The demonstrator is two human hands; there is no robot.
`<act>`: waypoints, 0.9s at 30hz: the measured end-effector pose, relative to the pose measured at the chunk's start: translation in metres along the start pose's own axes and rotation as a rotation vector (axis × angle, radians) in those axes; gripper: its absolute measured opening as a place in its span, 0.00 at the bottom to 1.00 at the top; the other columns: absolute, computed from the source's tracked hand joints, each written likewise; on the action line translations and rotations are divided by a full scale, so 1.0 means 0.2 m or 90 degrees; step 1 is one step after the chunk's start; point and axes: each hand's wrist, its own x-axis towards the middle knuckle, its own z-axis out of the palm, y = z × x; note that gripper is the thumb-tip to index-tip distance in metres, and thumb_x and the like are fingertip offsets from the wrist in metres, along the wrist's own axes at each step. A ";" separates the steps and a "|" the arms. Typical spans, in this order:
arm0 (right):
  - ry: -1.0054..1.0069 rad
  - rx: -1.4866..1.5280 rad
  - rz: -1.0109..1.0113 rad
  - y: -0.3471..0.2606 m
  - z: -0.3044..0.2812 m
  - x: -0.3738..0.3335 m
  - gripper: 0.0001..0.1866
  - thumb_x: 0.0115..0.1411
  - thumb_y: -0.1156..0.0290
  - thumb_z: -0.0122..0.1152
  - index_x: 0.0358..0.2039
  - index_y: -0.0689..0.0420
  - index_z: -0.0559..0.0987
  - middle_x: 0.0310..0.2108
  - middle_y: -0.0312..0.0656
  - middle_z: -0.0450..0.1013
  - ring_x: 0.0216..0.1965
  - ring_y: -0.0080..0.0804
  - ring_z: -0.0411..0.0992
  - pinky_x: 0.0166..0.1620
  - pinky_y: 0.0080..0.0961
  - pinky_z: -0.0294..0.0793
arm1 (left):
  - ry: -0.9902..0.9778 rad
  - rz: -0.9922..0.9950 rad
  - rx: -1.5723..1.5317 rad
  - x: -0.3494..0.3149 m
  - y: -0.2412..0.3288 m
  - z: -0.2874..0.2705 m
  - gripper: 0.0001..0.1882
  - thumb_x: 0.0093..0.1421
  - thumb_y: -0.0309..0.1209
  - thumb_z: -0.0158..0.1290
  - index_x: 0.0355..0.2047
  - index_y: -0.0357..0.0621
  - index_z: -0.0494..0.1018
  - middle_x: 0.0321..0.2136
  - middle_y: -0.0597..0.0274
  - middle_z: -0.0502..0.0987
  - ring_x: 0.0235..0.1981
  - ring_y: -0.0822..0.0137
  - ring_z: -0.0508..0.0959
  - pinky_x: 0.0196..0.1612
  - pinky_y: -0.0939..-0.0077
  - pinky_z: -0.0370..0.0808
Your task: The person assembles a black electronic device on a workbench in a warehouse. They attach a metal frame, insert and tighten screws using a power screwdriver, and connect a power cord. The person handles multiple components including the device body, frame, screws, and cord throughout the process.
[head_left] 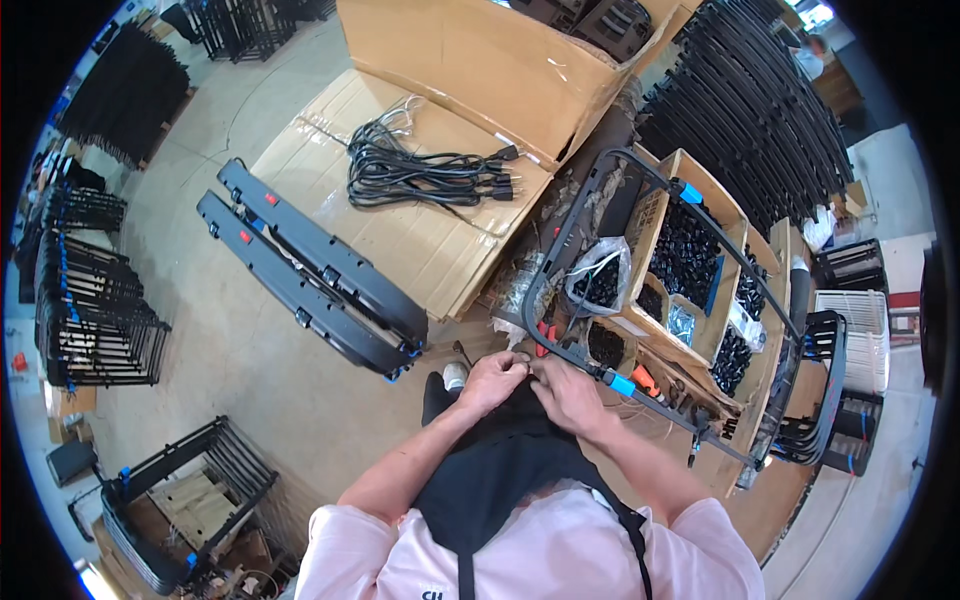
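Note:
My left hand [496, 381] and my right hand [567, 394] are close together in front of my dark apron [490, 470]. The left fingers are closed in a pinch, and a small pale bit shows at their tips, too small to name. My right fingers are curled beside them, and whatever they may hold is hidden. Just beyond the right hand is a black tubular frame [566, 250] with blue wraps, leaning across a wooden parts box [690, 345]. Past the left hand, two long black curved housings [345, 285] with red switches rest by a cardboard box.
Black power cords [420, 170] lie bundled on the cardboard box [310, 190]. The parts box holds black plastic pieces [685, 250] and bags. An orange-handled tool [646, 380] lies beneath the frame. Stacked black frames [750, 110] stand at far right, with more [100, 290] at left.

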 end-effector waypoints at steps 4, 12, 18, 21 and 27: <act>-0.153 0.047 0.423 0.16 0.15 -0.10 0.26 0.63 0.59 0.69 0.57 0.59 0.76 0.42 0.53 0.80 0.47 0.57 0.80 0.50 0.50 0.79 | -0.025 -0.027 0.025 0.01 -0.02 -0.01 0.19 0.68 0.42 0.56 0.47 0.40 0.82 0.33 0.56 0.85 0.31 0.65 0.82 0.38 0.64 0.78; -0.010 -0.051 0.532 0.91 0.69 0.36 0.33 0.60 0.50 0.67 0.50 0.70 0.77 0.44 0.63 0.82 0.45 0.61 0.83 0.46 0.52 0.84 | -0.148 -0.035 0.034 -0.02 0.08 -0.05 0.17 0.75 0.39 0.53 0.50 0.36 0.79 0.37 0.59 0.85 0.40 0.69 0.84 0.49 0.71 0.80; -0.088 0.071 0.587 0.67 0.46 0.12 0.28 0.64 0.54 0.59 0.57 0.63 0.76 0.47 0.64 0.81 0.49 0.62 0.81 0.51 0.53 0.81 | -0.190 -0.089 -0.134 0.02 0.01 0.00 0.14 0.78 0.36 0.52 0.49 0.35 0.77 0.40 0.58 0.84 0.41 0.69 0.83 0.50 0.72 0.80; -0.120 0.115 0.644 0.48 0.45 -0.19 0.26 0.67 0.57 0.54 0.61 0.57 0.75 0.48 0.64 0.80 0.52 0.64 0.79 0.55 0.55 0.77 | -0.211 -0.102 -0.191 0.04 -0.02 0.06 0.15 0.78 0.36 0.51 0.50 0.35 0.77 0.40 0.58 0.84 0.42 0.68 0.83 0.49 0.72 0.80; -0.001 0.214 0.551 0.06 0.32 -0.48 0.35 0.65 0.66 0.57 0.70 0.66 0.64 0.59 0.67 0.73 0.60 0.62 0.74 0.64 0.51 0.73 | -0.180 -0.131 -0.232 0.02 0.03 0.15 0.15 0.78 0.35 0.50 0.51 0.34 0.77 0.41 0.58 0.84 0.42 0.68 0.84 0.49 0.71 0.81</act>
